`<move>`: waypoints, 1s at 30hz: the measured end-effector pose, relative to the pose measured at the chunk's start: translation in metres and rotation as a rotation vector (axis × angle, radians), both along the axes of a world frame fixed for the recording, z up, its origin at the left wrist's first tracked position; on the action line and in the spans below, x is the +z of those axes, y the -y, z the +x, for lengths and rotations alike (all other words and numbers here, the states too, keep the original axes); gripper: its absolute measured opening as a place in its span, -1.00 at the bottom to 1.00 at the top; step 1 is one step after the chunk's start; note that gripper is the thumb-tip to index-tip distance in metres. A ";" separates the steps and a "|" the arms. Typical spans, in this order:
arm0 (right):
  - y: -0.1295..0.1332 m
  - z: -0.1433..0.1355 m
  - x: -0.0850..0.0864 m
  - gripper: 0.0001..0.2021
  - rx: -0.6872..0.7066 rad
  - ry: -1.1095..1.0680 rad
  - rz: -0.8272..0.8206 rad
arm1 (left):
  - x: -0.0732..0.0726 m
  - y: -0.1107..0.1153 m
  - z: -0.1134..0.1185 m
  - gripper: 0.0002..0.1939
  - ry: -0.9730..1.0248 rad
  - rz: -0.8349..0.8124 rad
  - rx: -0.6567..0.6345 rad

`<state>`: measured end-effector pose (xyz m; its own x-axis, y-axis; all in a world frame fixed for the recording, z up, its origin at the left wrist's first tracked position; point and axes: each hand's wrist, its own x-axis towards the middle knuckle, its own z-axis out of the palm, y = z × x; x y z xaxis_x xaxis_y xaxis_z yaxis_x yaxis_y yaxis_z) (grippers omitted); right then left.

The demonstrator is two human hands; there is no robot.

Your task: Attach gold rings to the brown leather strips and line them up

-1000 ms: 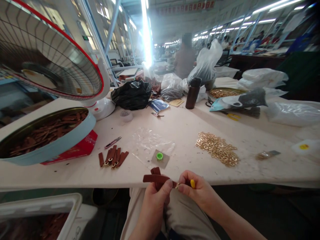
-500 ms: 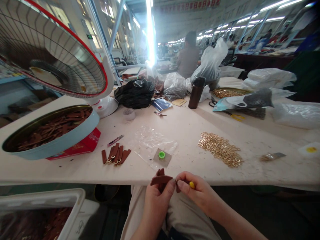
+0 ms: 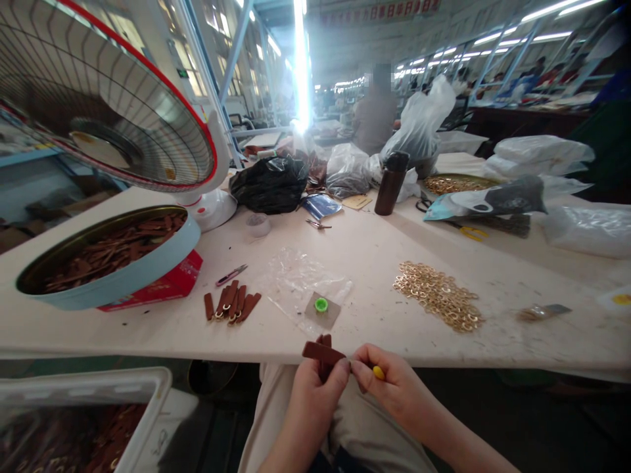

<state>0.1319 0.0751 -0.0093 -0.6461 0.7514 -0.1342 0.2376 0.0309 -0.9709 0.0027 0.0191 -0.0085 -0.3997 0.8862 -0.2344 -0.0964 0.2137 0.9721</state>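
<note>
My left hand (image 3: 320, 387) is closed around several brown leather strips (image 3: 323, 351) just over the table's front edge. Its thumb and fingertips meet those of my right hand (image 3: 377, 378) at the end of one strip. A yellow-ended tool (image 3: 378, 372) sticks out of my right hand, which is closed on it; the rest of the tool is hidden. Brown strips with gold rings (image 3: 231, 302) lie in a small group on the left. A heap of gold rings (image 3: 438, 295) is on the right. Between them, a green cap (image 3: 321, 304) rests on a grey square.
A round tin of brown strips (image 3: 123, 276) tilts on a red box beside a fan (image 3: 211, 207). Snips (image 3: 231, 274), a dark bottle (image 3: 392, 184) and plastic bags (image 3: 345, 171) lie farther back. A white crate (image 3: 165, 394) stands lower left. A person (image 3: 375, 118) is in the background.
The view has shifted slightly, so the table's things appear a little farther right. The held strip is tilted more downward toward my fingertips. Both hands keep their hold.
</note>
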 end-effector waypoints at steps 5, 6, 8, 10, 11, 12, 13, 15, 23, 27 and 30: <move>0.001 -0.004 0.002 -0.73 0.021 -0.029 -0.033 | -0.001 0.010 0.005 -0.89 -0.320 0.073 0.029; 0.001 -0.006 0.001 -0.73 0.012 -0.026 -0.016 | -0.002 0.012 0.005 -0.88 -0.403 0.083 0.027; 0.003 -0.010 0.000 -0.76 -0.013 -0.010 0.041 | -0.005 0.015 0.006 -0.84 -0.508 0.089 0.025; 0.005 -0.012 -0.002 -0.78 -0.030 0.011 0.090 | -0.007 0.014 0.006 -0.86 -0.471 0.089 0.028; 0.006 -0.011 -0.003 -0.78 -0.028 0.017 0.100 | -0.007 0.013 0.005 -0.89 -0.409 0.090 0.034; 0.006 -0.010 -0.003 -0.77 -0.020 0.019 0.102 | -0.007 0.011 0.003 -0.91 -0.331 0.084 0.036; 0.006 -0.007 -0.002 -0.77 -0.004 0.015 0.102 | -0.006 0.009 0.002 -0.91 -0.245 0.070 0.036; 0.004 -0.001 0.000 -0.79 0.032 -0.001 0.110 | -0.001 0.007 -0.002 -0.85 -0.054 0.013 0.022; -0.012 0.013 0.009 -0.88 0.213 -0.124 0.490 | 0.007 0.009 -0.004 -0.69 0.387 -0.134 -0.185; -0.015 0.008 0.006 -0.84 0.190 -0.121 0.457 | 0.005 0.009 -0.003 -0.78 0.118 -0.050 -0.140; -0.015 0.005 0.004 -0.79 0.173 -0.119 0.356 | 0.008 0.009 -0.003 -0.82 -0.004 0.012 -0.151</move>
